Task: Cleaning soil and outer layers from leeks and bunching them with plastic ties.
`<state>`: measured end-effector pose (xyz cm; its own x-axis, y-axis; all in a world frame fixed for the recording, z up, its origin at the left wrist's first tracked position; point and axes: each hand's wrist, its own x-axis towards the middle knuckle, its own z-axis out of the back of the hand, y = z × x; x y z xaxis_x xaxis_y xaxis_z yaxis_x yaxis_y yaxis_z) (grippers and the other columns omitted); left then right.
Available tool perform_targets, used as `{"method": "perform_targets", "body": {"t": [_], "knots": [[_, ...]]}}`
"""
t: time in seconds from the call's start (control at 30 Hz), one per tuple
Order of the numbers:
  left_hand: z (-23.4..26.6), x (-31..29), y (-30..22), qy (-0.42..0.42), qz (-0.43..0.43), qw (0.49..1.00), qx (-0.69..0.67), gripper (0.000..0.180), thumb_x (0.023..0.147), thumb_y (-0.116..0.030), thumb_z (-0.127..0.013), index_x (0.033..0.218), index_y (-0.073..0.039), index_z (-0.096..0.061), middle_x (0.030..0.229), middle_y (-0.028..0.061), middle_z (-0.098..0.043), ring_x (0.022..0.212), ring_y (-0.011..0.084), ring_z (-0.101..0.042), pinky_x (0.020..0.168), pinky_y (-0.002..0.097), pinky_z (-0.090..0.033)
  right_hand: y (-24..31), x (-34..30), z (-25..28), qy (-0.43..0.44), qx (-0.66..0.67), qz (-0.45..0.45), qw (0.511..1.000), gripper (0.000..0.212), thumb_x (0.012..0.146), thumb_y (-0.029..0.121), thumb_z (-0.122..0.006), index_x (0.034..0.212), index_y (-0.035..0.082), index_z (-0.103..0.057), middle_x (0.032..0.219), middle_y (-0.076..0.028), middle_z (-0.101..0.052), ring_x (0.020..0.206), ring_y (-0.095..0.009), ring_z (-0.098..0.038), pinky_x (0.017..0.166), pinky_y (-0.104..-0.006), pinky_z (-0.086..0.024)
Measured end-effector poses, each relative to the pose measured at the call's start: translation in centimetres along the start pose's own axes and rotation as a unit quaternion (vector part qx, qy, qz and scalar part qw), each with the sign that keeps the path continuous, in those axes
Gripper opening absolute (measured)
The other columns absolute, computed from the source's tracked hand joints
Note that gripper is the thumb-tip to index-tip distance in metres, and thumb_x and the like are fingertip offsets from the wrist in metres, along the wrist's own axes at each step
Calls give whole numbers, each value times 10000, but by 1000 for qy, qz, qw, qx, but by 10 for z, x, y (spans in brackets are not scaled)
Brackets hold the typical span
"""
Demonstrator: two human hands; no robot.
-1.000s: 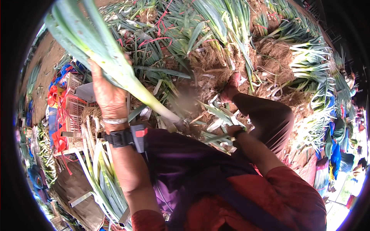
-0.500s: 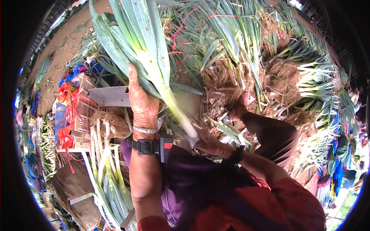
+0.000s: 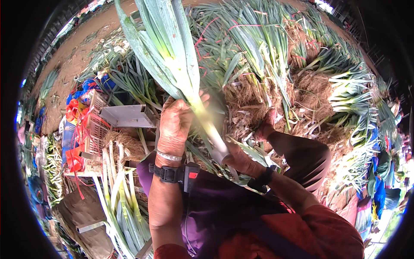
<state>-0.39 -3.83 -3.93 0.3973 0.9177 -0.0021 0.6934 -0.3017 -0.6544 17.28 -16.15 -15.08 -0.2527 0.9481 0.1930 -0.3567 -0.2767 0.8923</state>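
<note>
A large leek (image 3: 176,64) slants across the upper middle, green leaves up and away, pale stalk down toward me. My left hand (image 3: 176,121) is closed round it where the leaves meet the stalk, with fingertips showing on the far side. Lower down, my right hand (image 3: 243,159) grips the white base end; its fingers are partly hidden, and I cannot make out the root end. Left of my left forearm lies a bunch of leeks (image 3: 125,203), with their brown roots (image 3: 125,144) turned away from me.
A grey metal channel (image 3: 125,115) stands beside a pale plastic crate (image 3: 92,138) hung with red ribbon (image 3: 75,159). Heaped leeks (image 3: 258,47) with matted roots (image 3: 317,93) fill the far side and right. A bare foot (image 3: 267,125) rests among the trimmings.
My left hand has slid down the leek toward the stalk, its thumb no longer stretched up along the leaves. The leek and both hands have shifted slightly to the right.
</note>
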Motion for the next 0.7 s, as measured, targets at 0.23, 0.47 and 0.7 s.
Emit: {"method": "perform_targets", "body": {"t": [0.23, 0.47, 0.7], "knots": [[-11, -9, -2, 20, -24, 997, -75, 337, 762, -46, -488, 1058, 112, -513, 1078, 246, -593, 1043, 417, -575, 988, 541, -416, 20, -5, 18, 213, 347, -215, 888, 355, 743, 69, -695, 1073, -13, -591, 882, -38, -649, 793, -91, -587, 694, -254, -490], [-6, -14, 18, 66, -24, 994, -84, 474, 860, -322, -613, 1182, 4, -488, 852, 86, -585, 694, 172, -585, 612, 272, -537, 66, -4, 10, 247, 451, -111, 851, 277, 812, 168, -715, 1025, 33, -601, 947, -8, -614, 878, -76, -545, 749, -261, -461], [-1, -19, 37, 197, 152, 938, 240, 367, 830, -246, -679, 1068, 10, -565, 790, 9, -597, 647, 103, -550, 531, 203, -437, 88, 0, 15, 270, 563, -167, 763, 595, 612, 191, -868, 1062, 50, -504, 876, -65, -566, 813, -128, -544, 676, -259, -466]]}}
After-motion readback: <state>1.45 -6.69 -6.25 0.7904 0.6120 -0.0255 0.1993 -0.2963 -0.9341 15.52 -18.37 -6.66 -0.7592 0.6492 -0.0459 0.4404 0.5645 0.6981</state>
